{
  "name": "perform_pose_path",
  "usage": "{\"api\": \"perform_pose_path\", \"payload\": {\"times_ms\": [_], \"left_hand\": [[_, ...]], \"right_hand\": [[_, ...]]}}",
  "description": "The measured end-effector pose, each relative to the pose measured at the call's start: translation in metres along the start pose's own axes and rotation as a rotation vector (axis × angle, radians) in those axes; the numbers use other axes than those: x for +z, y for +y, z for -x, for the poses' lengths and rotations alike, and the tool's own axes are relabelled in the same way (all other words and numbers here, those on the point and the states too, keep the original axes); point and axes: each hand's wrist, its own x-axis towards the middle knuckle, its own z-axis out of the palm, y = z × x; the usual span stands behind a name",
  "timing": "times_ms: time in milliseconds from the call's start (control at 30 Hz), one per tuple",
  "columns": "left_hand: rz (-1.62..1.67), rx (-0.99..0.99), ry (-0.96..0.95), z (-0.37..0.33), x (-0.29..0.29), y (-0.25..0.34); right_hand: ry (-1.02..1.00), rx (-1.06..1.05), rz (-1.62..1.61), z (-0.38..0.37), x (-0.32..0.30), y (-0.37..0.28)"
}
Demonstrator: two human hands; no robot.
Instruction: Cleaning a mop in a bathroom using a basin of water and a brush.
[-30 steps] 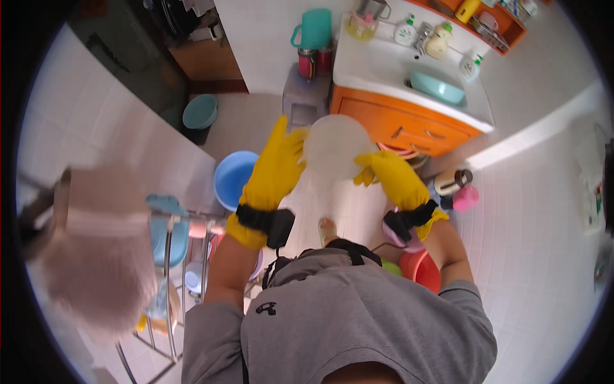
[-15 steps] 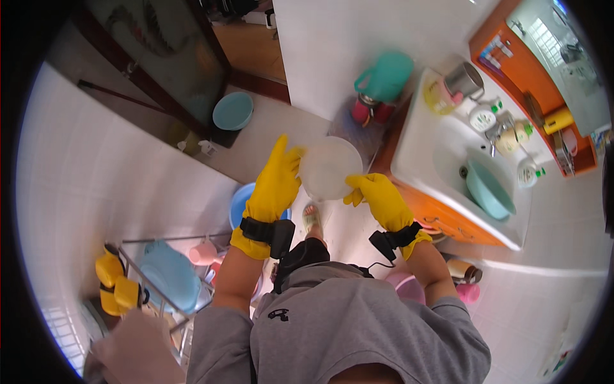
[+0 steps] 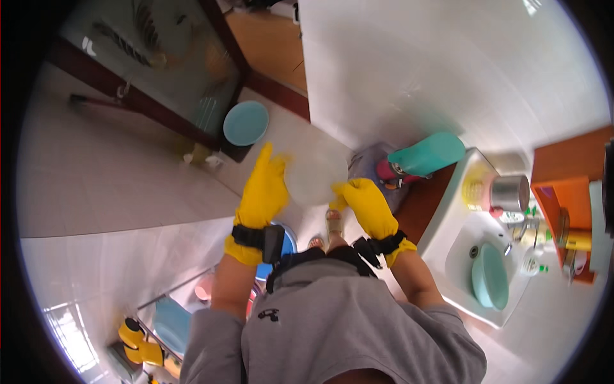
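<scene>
Plastic, by its look, makes the pale round disc (image 3: 315, 179) held up between the gloved hands probably light, fairly stiff and slippery if wet; its rim offers the surest hold. The right hand (image 3: 362, 201) seems pinched on the lower right rim; the left hand (image 3: 262, 189) is partly open at the left edge, and blur hides whether it grips. A teal jug (image 3: 430, 153), floor basin (image 3: 246, 123) and sink (image 3: 455, 253) crowd the space around, leaving little elbow room.
</scene>
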Motion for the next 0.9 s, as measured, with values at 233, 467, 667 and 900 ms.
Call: {"api": "perform_pose_path", "payload": {"times_ms": [233, 467, 667, 900], "left_hand": [[-0.076, -0.105, 0.127, -0.018, -0.016, -0.014], [0.033, -0.189, 0.163, -0.017, -0.031, -0.046], [1.020, -0.657, 0.298, -0.012, -0.021, -0.108], [1.698, -0.862, 0.551, 0.005, 0.002, -0.102]], "right_hand": [[-0.124, -0.049, 0.064, -0.055, 0.007, -0.036], [-0.202, -0.031, 0.005, -0.089, 0.034, -0.051], [-0.238, 0.095, 0.112, -0.153, 0.057, -0.031], [-0.338, 0.279, 0.296, -0.195, 0.064, 0.011]]}}
